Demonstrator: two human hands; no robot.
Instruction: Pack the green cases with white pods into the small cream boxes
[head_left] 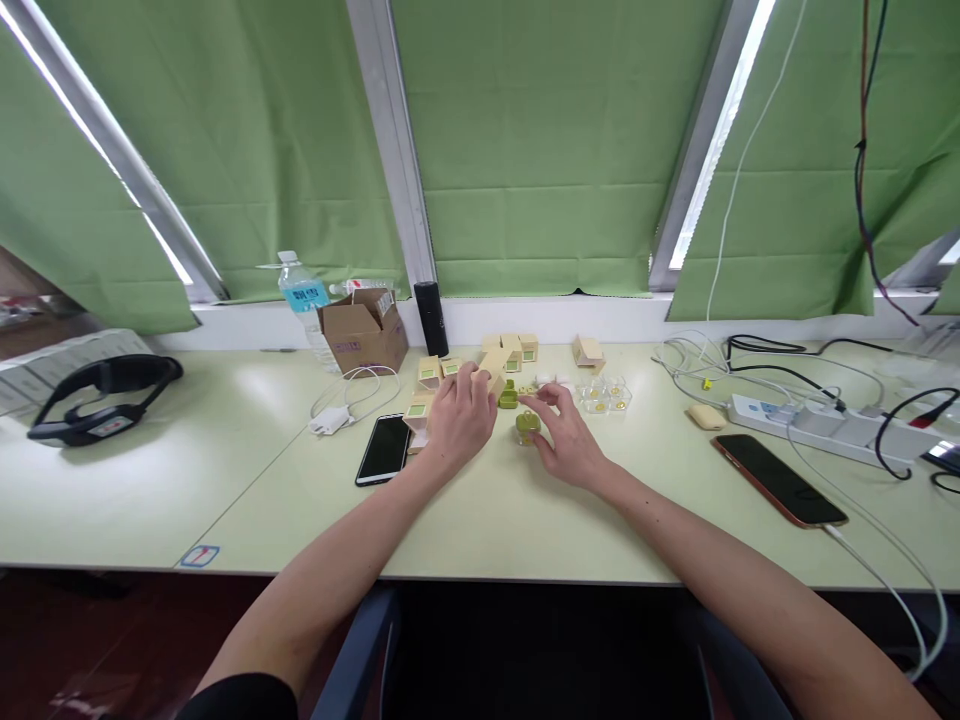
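Green small plastic case [528,426] on pale green worktop [480,520], right hand [566,440] fingers pinching it; left hand [459,415] fingers curled around cream cardboard box [495,383], just beside black smartphone [384,448].

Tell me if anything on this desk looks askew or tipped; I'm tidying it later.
One small cream box, right of the box cluster, lies tilted on its side with a flap open. The water bottle stands upright. Nothing looks spilled.
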